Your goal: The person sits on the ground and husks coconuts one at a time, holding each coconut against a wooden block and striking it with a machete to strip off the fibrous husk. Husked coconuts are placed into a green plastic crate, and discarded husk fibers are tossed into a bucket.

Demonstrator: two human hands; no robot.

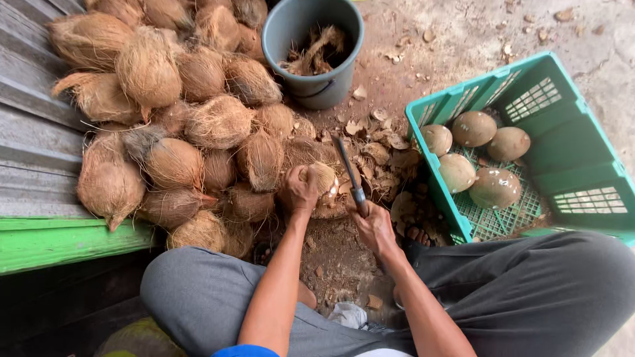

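Note:
My left hand grips a brown fibrous coconut and holds it against a low block on the ground in front of me. My right hand is closed around the handle of a dark-bladed knife. The blade points up and away, just to the right of the held coconut. A heap of hairy brown coconuts lies close on the left. Both forearms reach out between my knees in grey trousers.
A grey bucket with husk fibres stands beyond the heap. To the right, a green plastic crate holds several peeled, smooth coconuts. Shell chips litter the dirt. Corrugated metal and a green board border the left.

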